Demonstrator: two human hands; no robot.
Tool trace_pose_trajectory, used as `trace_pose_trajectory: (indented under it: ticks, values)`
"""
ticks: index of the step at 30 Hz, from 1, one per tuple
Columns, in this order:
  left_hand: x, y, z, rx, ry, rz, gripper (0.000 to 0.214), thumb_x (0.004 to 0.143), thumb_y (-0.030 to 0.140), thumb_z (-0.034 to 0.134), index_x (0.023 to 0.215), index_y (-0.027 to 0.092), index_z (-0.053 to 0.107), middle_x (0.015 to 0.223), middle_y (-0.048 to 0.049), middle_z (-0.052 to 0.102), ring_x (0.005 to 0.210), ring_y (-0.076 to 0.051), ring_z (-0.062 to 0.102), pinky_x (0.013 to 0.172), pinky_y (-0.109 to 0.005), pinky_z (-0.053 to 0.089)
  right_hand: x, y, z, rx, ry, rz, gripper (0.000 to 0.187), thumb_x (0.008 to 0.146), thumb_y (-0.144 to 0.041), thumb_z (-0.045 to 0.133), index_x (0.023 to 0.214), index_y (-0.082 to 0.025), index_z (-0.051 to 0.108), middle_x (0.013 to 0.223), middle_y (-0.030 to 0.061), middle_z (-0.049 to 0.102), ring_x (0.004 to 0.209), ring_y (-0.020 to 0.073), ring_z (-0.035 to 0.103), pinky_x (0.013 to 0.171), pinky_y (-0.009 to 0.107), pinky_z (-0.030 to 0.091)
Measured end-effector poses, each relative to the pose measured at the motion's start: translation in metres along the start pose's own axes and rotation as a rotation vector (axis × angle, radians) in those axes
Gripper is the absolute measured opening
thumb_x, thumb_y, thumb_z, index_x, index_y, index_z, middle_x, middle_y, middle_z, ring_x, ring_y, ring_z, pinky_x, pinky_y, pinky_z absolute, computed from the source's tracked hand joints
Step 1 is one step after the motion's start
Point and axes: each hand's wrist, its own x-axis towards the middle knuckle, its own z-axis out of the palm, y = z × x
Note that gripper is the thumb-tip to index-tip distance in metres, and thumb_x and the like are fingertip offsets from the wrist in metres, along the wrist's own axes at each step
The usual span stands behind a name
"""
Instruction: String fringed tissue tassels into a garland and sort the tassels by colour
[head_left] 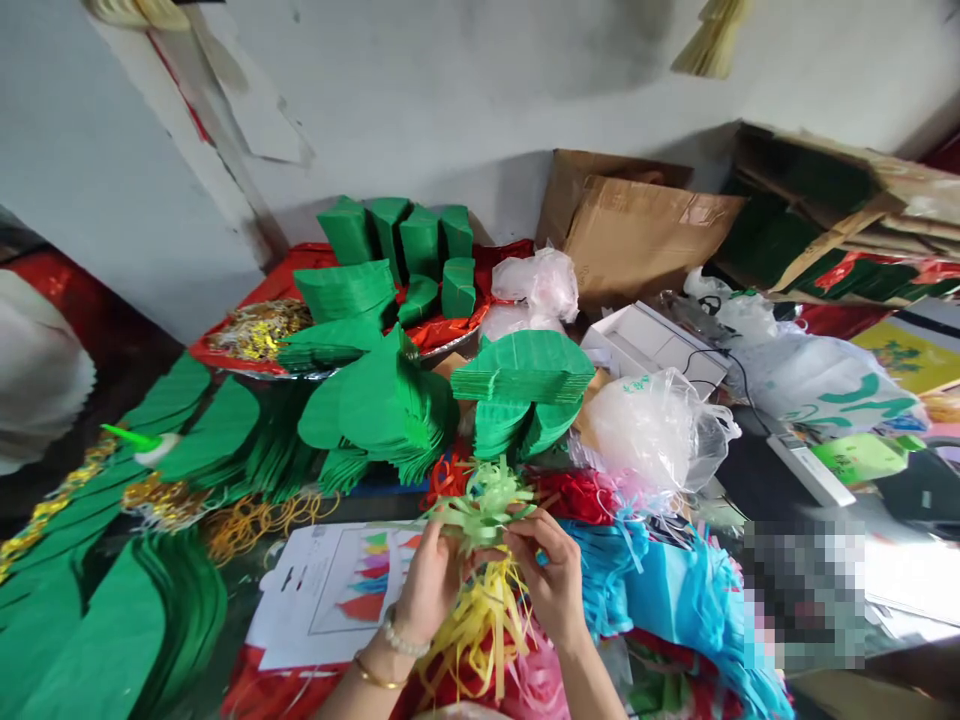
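A light-green fringed paper tassel [489, 500] is held up between my two hands, its thin strips curling outward. My left hand [429, 580] is closed on its left side, with a beaded bracelet and a bangle on the wrist. My right hand [553, 572] pinches its right side with thumb and fingers. Just below hangs a bunch of yellow paper strips [491, 625]; whether it joins the green tassel I cannot tell. Pink strips [541, 680] lie under the yellow ones. Left of my hands lies a white printed card [289, 600] picturing coloured tassels.
Stacked green leaf-shaped sheets [367, 400] fill the table's left and middle. Blue fringed paper [667, 590] lies to the right, near a white plastic bag [649, 425]. Rubber bands [259, 522] are heaped at left. Cardboard boxes [645, 235] stand against the wall.
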Motion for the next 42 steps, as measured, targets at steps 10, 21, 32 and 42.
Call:
trace_pose_trajectory:
  ticks: [10, 21, 32, 42]
  values:
    - [-0.027, 0.045, 0.015, 0.996, 0.026, 0.801, 0.024, 0.083, 0.031, 0.065, 0.107, 0.027, 0.066, 0.119, -0.0043, 0.059, 0.115, -0.022, 0.053, 0.101, -0.035, 0.039, -0.005, -0.015, 0.006, -0.159, -0.152, -0.017, 0.019, 0.092, -0.022, 0.052, 0.078, -0.019, 0.065, 0.079, 0.0034, 0.061, 0.065, 0.0129, 0.056, 0.059, 0.021, 0.043]
    - [-0.041, 0.034, 0.035, 0.647, -0.119, 0.264, 0.032, 0.087, 0.051, 0.055, 0.081, 0.020, 0.059, 0.062, 0.0033, 0.056, 0.063, -0.014, 0.053, 0.068, -0.025, 0.042, -0.005, -0.038, -0.004, -0.141, -0.041, 0.095, 0.022, 0.091, -0.031, 0.055, 0.079, -0.016, 0.066, 0.059, -0.0013, 0.056, 0.052, 0.0098, 0.048, 0.051, 0.018, 0.038]
    - [-0.055, 0.029, 0.039, 0.582, -0.068, 0.193, 0.025, 0.087, 0.044, 0.053, 0.077, 0.023, 0.046, 0.072, 0.0043, 0.046, 0.070, -0.013, 0.045, 0.075, -0.022, 0.040, -0.002, -0.040, 0.014, -0.098, -0.079, 0.157, 0.028, 0.089, -0.035, 0.057, 0.075, -0.014, 0.068, 0.053, -0.0022, 0.054, 0.045, 0.0070, 0.038, 0.044, 0.018, 0.030]
    - [-0.055, 0.025, 0.032, 0.644, -0.103, 0.191, 0.027, 0.084, 0.049, 0.054, 0.081, 0.023, 0.049, 0.076, 0.0019, 0.051, 0.072, -0.014, 0.046, 0.073, -0.022, 0.043, -0.001, -0.038, 0.011, -0.053, -0.111, 0.169, 0.026, 0.087, -0.034, 0.059, 0.078, -0.013, 0.073, 0.054, -0.0001, 0.059, 0.044, 0.0083, 0.043, 0.043, 0.018, 0.034]
